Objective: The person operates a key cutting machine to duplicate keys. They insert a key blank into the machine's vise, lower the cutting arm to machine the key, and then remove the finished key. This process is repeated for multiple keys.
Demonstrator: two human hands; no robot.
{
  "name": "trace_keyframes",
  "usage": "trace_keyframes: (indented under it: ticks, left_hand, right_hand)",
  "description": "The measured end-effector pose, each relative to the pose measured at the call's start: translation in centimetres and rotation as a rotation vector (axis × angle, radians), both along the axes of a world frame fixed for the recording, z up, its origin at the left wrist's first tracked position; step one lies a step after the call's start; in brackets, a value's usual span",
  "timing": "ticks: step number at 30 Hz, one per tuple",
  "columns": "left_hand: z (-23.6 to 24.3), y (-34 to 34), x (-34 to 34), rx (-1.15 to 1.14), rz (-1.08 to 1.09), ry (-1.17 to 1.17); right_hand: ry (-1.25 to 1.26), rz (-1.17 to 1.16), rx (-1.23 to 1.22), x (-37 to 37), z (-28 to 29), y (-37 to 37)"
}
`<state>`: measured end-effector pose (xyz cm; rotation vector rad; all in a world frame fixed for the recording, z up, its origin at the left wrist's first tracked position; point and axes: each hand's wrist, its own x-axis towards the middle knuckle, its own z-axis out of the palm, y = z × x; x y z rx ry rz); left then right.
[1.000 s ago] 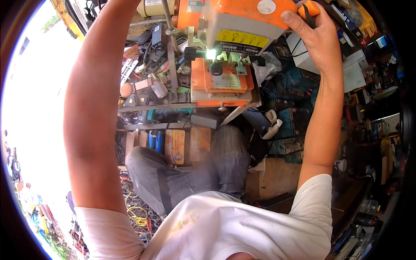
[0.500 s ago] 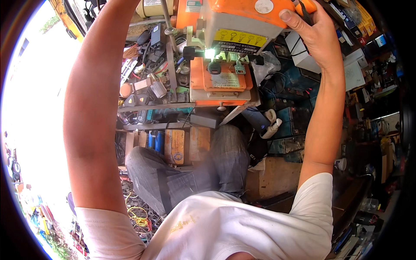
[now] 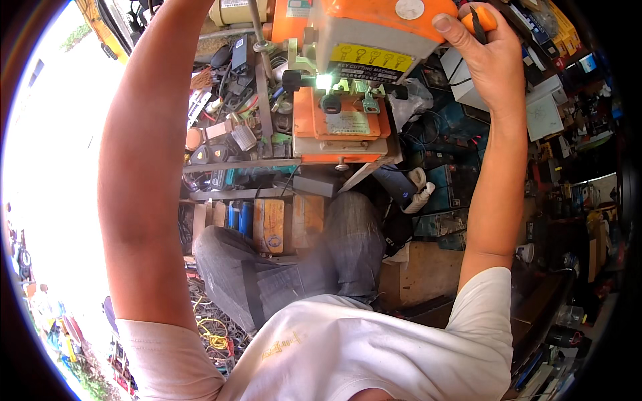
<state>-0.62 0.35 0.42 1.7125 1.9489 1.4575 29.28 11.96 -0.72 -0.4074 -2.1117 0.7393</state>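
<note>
An orange and grey key cutting machine (image 3: 374,41) stands in front of me with its lamp lit. Two keys sit at its clamps: a black-headed key (image 3: 330,103) on the left and a greyish metal key (image 3: 370,101) on the right. At the machine's upper right corner is my right hand (image 3: 491,50), closed round an orange-and-black handle (image 3: 476,23); what the handle belongs to is hidden. The thumb lies by the orange cover's edge. My left forearm (image 3: 144,167) runs up past the top edge, so the left hand is out of sight.
Left of the machine, a metal-framed bench holds a jumble of small parts and a black adapter (image 3: 240,55). Boxes (image 3: 269,226) and blue cylinders (image 3: 246,218) stand below. To the right are a white box (image 3: 468,80) and teal cases (image 3: 448,187).
My right hand has shifted slightly, and the orange-and-black handle has turned or tipped in its grip. The machine and the keys stay where they were.
</note>
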Motion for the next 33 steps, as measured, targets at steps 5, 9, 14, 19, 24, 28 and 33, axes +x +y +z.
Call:
trace_keyframes:
  ticks: [5, 9, 14, 19, 24, 28, 33]
  left_hand:
    - [0.2, -0.3, 0.4, 0.013, -0.036, -0.004]
    - [-0.1, 0.2, -0.3, 0.013, -0.010, -0.017]
    - [0.1, -0.2, 0.2, 0.013, 0.051, 0.028]
    - [0.4, -0.4, 0.4, 0.025, -0.058, -0.009]
    - [0.5, -0.2, 0.5, -0.015, 0.107, -0.013]
    - [0.0, -0.2, 0.4, 0.029, 0.086, 0.033]
    - [0.1, -0.2, 0.7, 0.026, 0.119, 0.030]
  right_hand:
    - [0.007, -0.011, 0.016, 0.2, -0.3, 0.5]
    - [0.022, 0.004, 0.013, 0.1, -0.4, 0.5]
    - [-0.018, -0.040, 0.021, -0.2, 0.2, -0.3]
    - [0.009, -0.056, 0.123, 0.2, -0.8, 1.3]
    - [-0.055, -0.105, 0.078, -0.1, 0.0, -0.3]
    - [-0.006, -0.040, 0.024, 0.2, -0.4, 0.7]
    - [0.026, -0.013, 0.063, 0.0, -0.8, 1.2]
